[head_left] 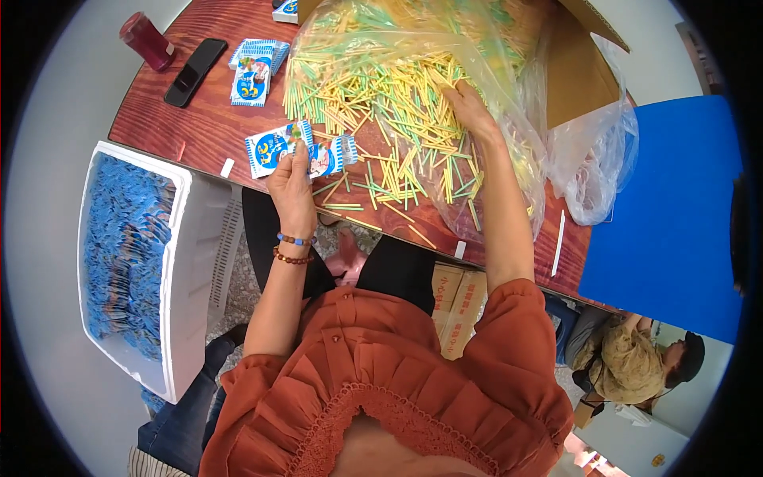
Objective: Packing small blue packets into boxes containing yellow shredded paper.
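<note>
My left hand [291,179] is closed on small blue-and-white printed packets [270,149], pinching them above the table's near edge. A second packet [324,157] sticks out to the right of its fingers. A big heap of thin yellow and green sticks [389,91] spills from a clear plastic bag [497,56]. My right hand [469,107] reaches into the heap from the right, its fingers bent around some sticks; the fingertips are partly lost among them. Loose sticks [389,183] lie scattered between my two hands.
More packets [253,78] are stacked at the far left, beside a black phone [195,73] and a red jar [148,41]. A white foam box [176,262] of blue packets stands left of the wooden table [163,127]. A cardboard box [576,71] is at right; another person [636,358] sits beyond.
</note>
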### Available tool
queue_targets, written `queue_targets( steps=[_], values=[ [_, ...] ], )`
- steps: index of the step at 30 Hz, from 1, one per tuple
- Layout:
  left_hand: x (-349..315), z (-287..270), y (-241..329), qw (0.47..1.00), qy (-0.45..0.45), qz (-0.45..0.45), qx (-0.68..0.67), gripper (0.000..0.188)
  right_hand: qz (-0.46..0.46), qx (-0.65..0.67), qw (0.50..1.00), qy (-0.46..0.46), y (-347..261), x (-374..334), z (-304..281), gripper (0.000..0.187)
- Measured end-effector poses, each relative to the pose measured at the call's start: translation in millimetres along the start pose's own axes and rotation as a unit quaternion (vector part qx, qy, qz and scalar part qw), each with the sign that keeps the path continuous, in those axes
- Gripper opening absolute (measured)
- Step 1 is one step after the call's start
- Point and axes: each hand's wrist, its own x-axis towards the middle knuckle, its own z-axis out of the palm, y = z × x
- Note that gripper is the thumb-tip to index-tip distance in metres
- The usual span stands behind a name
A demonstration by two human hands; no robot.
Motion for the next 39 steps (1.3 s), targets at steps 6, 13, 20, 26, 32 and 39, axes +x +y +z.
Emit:
queue_targets(
  steps=[6,13,20,26,32,39],
  values=[
    [-1,2,2,1.000,0.008,-0.013,-0.008,0.025,0.005,0.246,0.969,-0.024,1,-8,-2,0.026],
    [0,5,1,1.000,0.005,-0.010,-0.017,0.022,0.014,-0.140,0.990,0.008,-3,-3,-10,0.032],
    [-1,4,3,0.999,-0.004,-0.020,-0.029,0.021,0.062,-0.214,0.974,-0.032,-59,-19,2,0.034],
    [-1,-3,1,0.999,-0.011,-0.022,-0.034,0.019,0.069,-0.191,0.979,-0.010,-30,-1,22,0.038],
    [-2,-4,8,0.999,0.011,-0.022,-0.030,0.018,0.060,0.216,0.969,-0.103,-5,-11,-7,0.020],
    [-1,7,14,0.999,0.006,-0.033,-0.041,0.018,0.002,-0.140,0.988,-0.066,-4,-22,-25,0.033]
  ],
)
